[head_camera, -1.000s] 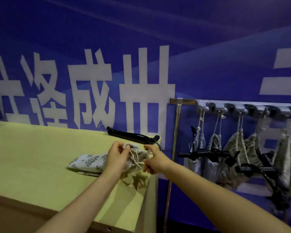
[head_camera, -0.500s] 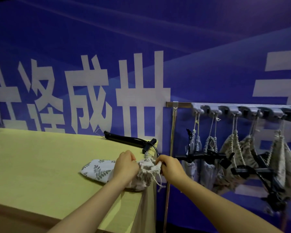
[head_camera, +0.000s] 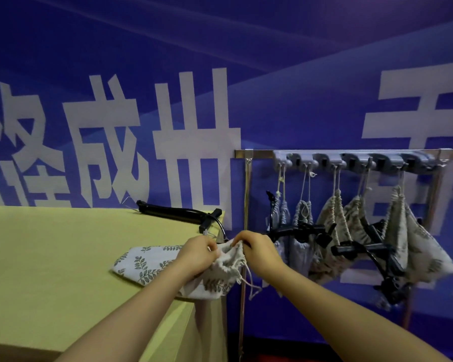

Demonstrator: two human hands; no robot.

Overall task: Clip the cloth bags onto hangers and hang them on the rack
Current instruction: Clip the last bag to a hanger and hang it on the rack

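A white cloth bag with a green leaf print [head_camera: 147, 265] lies at the right end of the yellow table [head_camera: 50, 257], its gathered mouth hanging past the corner. My left hand [head_camera: 198, 254] and my right hand [head_camera: 256, 253] both pinch that gathered mouth from either side, and its drawstring dangles below. A black clip hanger [head_camera: 178, 215] lies on the table just behind the bag. To the right stands the metal rack [head_camera: 249, 155], where several cloth bags [head_camera: 332, 231] hang by their strings with black hangers [head_camera: 301, 232] clipped on.
A blue wall banner with large white characters fills the background. The rack's upright post [head_camera: 246, 205] stands close against the table's right edge. A grey row of hooks [head_camera: 351, 160] runs along the rack's top bar.
Both hands have closed on the bag's mouth and dragged the bag to the right, so its gathered end now overhangs the table corner. The view has shifted to the right.
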